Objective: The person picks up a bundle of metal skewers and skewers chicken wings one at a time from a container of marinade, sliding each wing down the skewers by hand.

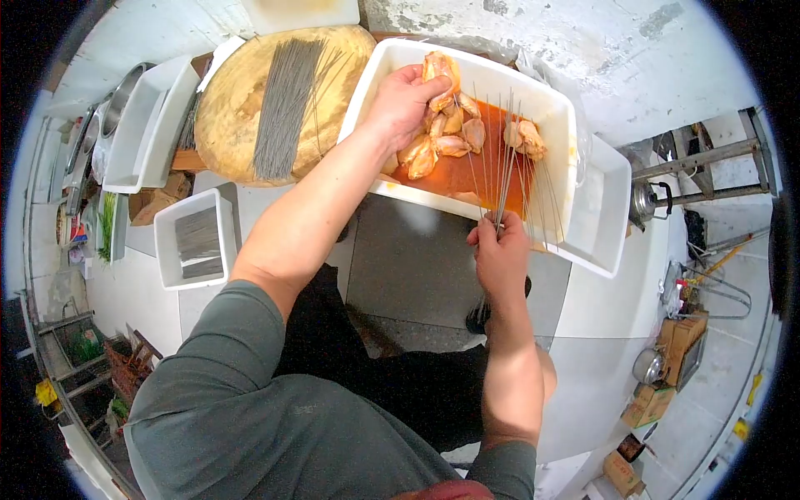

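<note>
My left hand [402, 104] is closed on a piece of raw marinated chicken [442, 75], lifted over the left part of a white tub [367, 79]. In the tub, several more chicken pieces [452, 143] lie in reddish-orange marinade [454, 179], and another clump [524, 139] sits toward the right. My right hand [501, 243], at the tub's near edge, is closed around a bundle of thin metal skewers [502, 187]. Their upper ends fan out over the marinade, right of the held piece; the lower ends stick out below my hand.
A round wooden board [229, 108] at the upper left bears a pile of skewers [286, 108]. Below it stands a small white bin [171, 242] with more skewers. Another white tray [612, 196] adjoins the tub's right side. A kettle [643, 202] is farther right.
</note>
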Motion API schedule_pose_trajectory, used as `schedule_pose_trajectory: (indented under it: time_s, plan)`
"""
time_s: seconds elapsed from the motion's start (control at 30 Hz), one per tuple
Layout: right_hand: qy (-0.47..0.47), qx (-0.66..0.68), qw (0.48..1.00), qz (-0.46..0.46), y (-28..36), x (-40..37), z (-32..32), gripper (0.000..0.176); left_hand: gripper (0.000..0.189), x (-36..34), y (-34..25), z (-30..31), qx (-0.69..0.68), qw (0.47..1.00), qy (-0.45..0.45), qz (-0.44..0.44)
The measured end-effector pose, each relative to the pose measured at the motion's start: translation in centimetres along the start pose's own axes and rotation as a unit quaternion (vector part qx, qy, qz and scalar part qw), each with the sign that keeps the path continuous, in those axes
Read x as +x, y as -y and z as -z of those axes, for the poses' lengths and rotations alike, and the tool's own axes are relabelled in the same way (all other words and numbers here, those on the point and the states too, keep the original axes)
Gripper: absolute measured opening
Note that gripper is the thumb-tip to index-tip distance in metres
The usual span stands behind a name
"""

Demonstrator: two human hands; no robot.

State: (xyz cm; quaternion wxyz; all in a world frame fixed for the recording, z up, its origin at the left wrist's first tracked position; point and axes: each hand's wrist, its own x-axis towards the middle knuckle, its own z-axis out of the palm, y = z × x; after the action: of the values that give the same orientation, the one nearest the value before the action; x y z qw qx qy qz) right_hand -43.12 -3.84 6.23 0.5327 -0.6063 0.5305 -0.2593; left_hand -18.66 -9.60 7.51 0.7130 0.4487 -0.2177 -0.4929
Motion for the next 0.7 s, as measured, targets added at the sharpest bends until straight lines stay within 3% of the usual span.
schedule_pose_trajectory:
  time_s: [0.17, 0.47, 0.7]
  plan:
    - [-0.002, 0.020, 1.000, -0.005, 0.4, -0.2, -0.3, 0.008, 0.026, 0.0, 0.5, 0.1, 0.061, 0.998, 0.007, -0.004]
    - [-0.012, 0.061, 0.997, 0.036, -0.8, 0.1, -1.2, 0.008, 0.028, 0.2, 0.7, 0.2, -0.041, 0.999, 0.019, 0.026]
    - [-0.022, 0.031, 0.999, 0.018, -0.4, 0.1, -1.5, 0.016, 0.027, -0.4, 0.8, -0.5, -0.002, 0.998, 0.034, 0.047]
